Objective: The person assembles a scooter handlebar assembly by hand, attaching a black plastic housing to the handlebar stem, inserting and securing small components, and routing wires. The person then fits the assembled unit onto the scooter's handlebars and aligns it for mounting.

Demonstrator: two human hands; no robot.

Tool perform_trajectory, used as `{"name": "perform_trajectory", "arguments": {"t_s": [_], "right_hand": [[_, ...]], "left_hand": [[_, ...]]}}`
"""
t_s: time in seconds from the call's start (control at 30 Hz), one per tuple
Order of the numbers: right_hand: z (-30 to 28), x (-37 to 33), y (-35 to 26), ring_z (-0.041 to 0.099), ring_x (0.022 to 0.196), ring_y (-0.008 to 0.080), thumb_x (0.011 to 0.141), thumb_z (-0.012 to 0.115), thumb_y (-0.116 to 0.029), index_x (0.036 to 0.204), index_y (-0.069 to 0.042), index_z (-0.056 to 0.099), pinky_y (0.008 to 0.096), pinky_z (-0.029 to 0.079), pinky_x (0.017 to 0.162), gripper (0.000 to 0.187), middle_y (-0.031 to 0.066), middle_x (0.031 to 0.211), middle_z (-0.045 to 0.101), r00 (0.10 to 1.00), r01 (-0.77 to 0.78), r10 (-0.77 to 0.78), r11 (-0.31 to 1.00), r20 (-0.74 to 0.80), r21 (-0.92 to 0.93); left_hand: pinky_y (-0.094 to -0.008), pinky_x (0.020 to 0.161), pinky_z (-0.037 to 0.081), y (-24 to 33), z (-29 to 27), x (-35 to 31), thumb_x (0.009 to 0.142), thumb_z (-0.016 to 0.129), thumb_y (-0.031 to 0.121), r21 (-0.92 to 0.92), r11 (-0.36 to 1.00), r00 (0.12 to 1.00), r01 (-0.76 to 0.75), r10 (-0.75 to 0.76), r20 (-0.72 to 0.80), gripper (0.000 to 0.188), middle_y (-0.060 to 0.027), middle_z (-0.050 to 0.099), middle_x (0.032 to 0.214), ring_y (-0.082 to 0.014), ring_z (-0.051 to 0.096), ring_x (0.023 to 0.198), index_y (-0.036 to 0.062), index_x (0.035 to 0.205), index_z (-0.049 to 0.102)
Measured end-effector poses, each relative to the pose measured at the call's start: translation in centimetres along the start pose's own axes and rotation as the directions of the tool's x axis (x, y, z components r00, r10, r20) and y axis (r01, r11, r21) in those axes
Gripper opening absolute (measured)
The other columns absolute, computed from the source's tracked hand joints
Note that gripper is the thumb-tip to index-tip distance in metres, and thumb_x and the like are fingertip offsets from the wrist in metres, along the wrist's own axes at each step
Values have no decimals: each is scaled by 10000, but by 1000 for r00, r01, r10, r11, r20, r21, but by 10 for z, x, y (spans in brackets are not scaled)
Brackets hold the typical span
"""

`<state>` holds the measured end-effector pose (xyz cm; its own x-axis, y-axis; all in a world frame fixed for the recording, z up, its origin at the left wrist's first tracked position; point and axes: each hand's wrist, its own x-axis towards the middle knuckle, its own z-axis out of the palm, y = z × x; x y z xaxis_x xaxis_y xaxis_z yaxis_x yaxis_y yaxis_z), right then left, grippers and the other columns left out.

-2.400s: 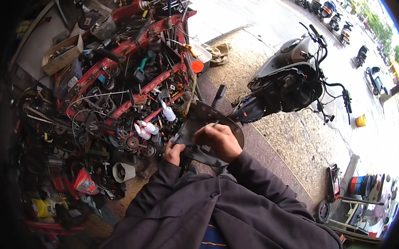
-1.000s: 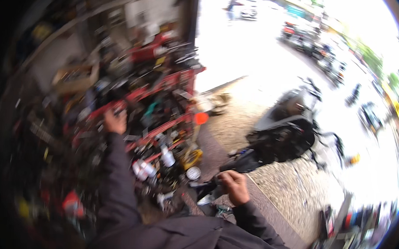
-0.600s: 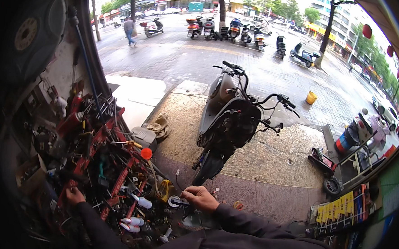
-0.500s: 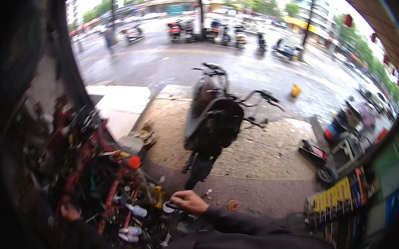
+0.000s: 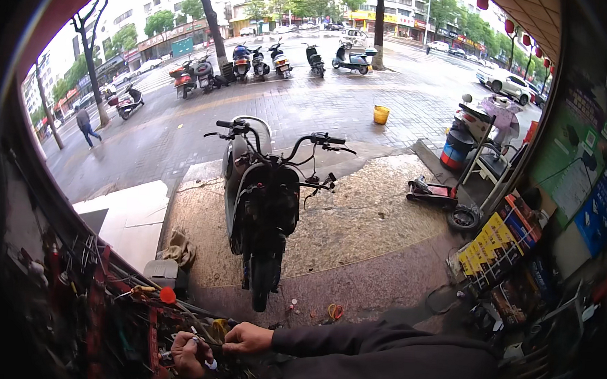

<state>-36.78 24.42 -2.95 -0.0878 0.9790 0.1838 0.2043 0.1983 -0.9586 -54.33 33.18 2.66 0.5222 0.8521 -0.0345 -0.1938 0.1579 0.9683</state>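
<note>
My left hand (image 5: 190, 356) is closed in a pinch, low over the cluttered tool rack, around something small that I cannot make out. Close to its right is my right hand (image 5: 247, 339), its fingers curled together; what they hold, if anything, is hidden. A small white piece (image 5: 210, 364) shows just below the gap between the hands. Beyond them a dark motor scooter (image 5: 265, 208) stands upright on the stone slab, its front panels off and its handlebars bare. An orange-red round cap (image 5: 167, 295) lies among the tools left of my hands.
At left, red rack bars (image 5: 98, 309) hold jumbled tools. A low red trolley (image 5: 430, 191), a loose small wheel (image 5: 463, 218) and yellow packages (image 5: 491, 246) stand to the right. A yellow bucket (image 5: 381, 114) sits on wet paving, with parked scooters (image 5: 262, 64) behind. Someone (image 5: 87, 127) walks far left.
The view has swung right. My left hand has come from the far left of the rack to beside my right hand, its fingers pinched. The scooter appears unmoved.
</note>
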Motion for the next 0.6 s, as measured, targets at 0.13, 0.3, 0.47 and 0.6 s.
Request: {"name": "perform_trajectory", "arguments": {"t_s": [0.13,0.3,0.47,0.6], "right_hand": [[-21,-23,-4,507,616,103,936,606,-267,868,25,635,323,445,597,301,128,661,585,1000,2,-1,998,-21,56],[-47,-48,-8,474,591,100,934,613,-225,852,30,627,320,424,568,268,120,643,576,998,44,-44,999,-38,7],[-74,-73,-18,435,540,139,929,612,-211,794,32,595,346,392,534,279,130,597,516,994,65,-67,998,-90,-26],[-98,-92,-23,606,639,329,879,627,-235,824,-2,653,400,456,611,241,208,716,609,999,-2,0,999,-41,-50]], "left_hand": [[-259,364,392,-3,27,9,864,467,91,3,1000,999,9,-9,34,103,-72,553,582,-127,467,396,35,781,491],[-254,364,384,-1,67,11,879,449,113,139,987,992,86,-97,75,109,-76,567,605,-124,469,402,55,796,489],[-265,367,404,-1,104,14,867,457,150,58,991,988,120,-125,91,102,-100,595,635,-145,484,406,57,838,487],[-285,373,425,-5,124,14,853,451,182,40,974,958,222,-225,179,140,-137,615,655,-180,497,406,48,860,494]]}}
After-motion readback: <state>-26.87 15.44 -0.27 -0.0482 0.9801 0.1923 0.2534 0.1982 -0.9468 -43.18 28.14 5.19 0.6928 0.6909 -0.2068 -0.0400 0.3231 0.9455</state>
